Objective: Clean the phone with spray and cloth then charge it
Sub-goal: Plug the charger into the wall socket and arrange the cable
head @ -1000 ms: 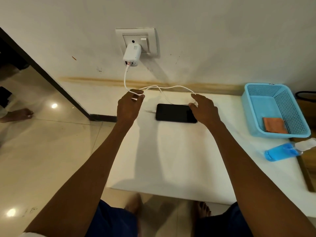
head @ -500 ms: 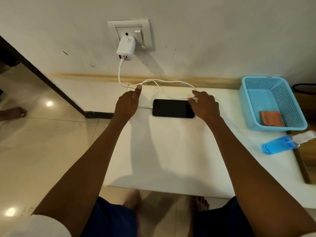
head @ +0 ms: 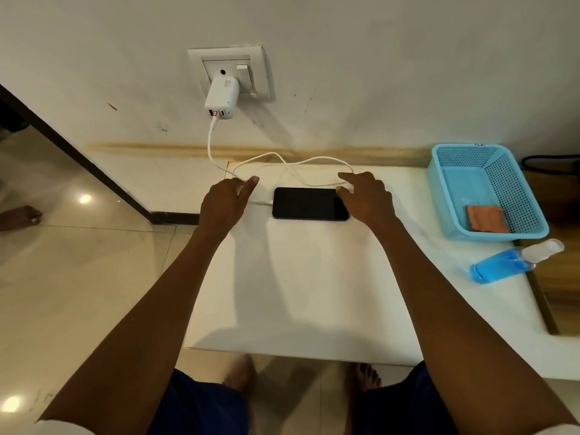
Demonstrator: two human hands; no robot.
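A black phone [head: 309, 204] lies flat, screen dark, at the back of the white table [head: 298, 277]. A white cable [head: 282, 158] runs from the white charger [head: 221, 95] in the wall socket [head: 251, 62], loops over the table and ends in a plug at the phone's left end. My left hand [head: 224, 202] hovers just left of the phone over the cable, index finger stretched out, with no clear hold on anything. My right hand [head: 367, 196] has its fingers spread, with the thumb at the phone's right end.
A light blue basket [head: 437, 183] stands at the back right with a folded orange cloth [head: 486, 218] inside. In front of it a blue spray bottle [head: 502, 265] lies on its side near the table's right edge. The table's left edge drops to tiled floor.
My left hand no longer pinches the cable loop; its index finger has straightened. My right hand has shifted slightly along the phone's right end. The phone has stayed in place.
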